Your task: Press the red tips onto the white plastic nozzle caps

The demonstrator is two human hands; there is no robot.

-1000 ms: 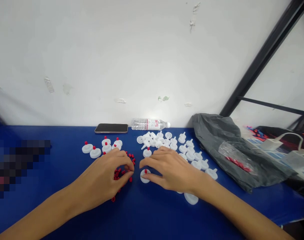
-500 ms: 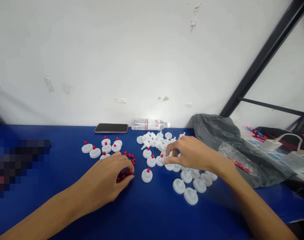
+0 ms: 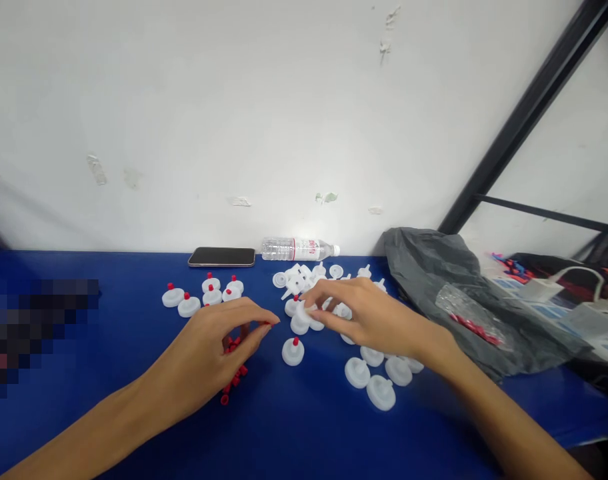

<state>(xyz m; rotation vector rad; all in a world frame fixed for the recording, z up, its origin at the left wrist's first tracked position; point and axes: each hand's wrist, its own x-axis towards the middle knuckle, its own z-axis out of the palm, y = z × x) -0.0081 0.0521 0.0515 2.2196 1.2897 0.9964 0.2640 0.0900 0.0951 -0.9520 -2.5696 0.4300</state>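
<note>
My left hand pinches a small red cap between thumb and fingertips, above a pile of red caps it partly hides. My right hand grips a white disc by its edge, over other discs in the middle. White discs with red caps on their spouts stand at the left; another capped disc sits between my hands. Uncapped white discs lie below and beside my right hand, and more white pieces are heaped behind it.
At the wall lie a phone and a clear bottle. A grey plastic bag is on the right, with a clear bag of red pieces on it. White power strips stand at the far right.
My left hand has lifted slightly off the red pile, now with a red cap pinched. My right hand has moved left and now holds a white disc, closer to my left hand.
</note>
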